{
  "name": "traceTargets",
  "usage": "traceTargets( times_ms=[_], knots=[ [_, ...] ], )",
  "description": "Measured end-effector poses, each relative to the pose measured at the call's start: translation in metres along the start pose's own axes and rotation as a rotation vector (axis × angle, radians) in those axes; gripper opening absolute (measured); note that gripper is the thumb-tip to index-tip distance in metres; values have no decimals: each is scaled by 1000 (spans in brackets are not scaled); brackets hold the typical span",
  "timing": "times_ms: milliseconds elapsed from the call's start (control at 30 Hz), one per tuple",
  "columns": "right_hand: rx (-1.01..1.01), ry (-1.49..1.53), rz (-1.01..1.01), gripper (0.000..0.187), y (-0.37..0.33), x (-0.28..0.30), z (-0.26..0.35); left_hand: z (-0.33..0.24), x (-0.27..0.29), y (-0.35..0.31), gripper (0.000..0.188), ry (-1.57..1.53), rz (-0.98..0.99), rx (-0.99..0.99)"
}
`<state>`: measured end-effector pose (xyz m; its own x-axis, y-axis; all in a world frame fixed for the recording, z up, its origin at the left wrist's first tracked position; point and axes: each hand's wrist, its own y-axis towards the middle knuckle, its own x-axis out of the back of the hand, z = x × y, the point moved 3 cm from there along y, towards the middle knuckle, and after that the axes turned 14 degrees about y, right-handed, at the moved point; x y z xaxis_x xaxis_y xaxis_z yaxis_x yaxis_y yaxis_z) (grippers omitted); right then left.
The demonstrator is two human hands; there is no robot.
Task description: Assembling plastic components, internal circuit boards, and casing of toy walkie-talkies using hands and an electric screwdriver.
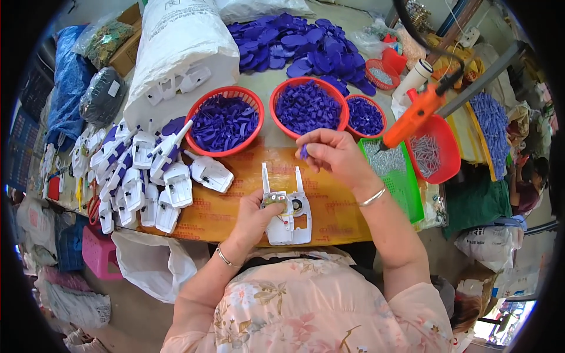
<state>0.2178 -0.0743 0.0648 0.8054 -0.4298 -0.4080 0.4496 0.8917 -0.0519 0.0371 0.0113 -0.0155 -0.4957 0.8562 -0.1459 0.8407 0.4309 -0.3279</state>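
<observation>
My left hand grips a white plastic housing on the table near my body, thumb pressed over its inside. The housing has two prongs pointing away from me, and a small circuit board and a dark round part show in it. Raised to the right above the table, my right hand pinches a small purple plastic piece between thumb and fingers. That piece is apart from the housing, and its exact shape is partly hidden by the fingers.
Red baskets of purple parts stand beyond my hands: left, middle and right. An orange electric screwdriver hangs over a green screw tray and red bowl. White-and-purple assemblies crowd the left; purple discs lie behind.
</observation>
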Motion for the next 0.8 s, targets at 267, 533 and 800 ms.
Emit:
traceTargets(
  times_ms=[267,533,800],
  knots=[
    [-129,153,-19,14,-42,-1,-31,-17,-17,-6,21,77,78,-13],
    [1,-85,55,15,-47,-1,-42,-19,-22,-9,23,149,117,-16],
    [-4,-157,126,15,-45,-6,-41,-18,-24,-9,20,207,98,-62]
  ],
)
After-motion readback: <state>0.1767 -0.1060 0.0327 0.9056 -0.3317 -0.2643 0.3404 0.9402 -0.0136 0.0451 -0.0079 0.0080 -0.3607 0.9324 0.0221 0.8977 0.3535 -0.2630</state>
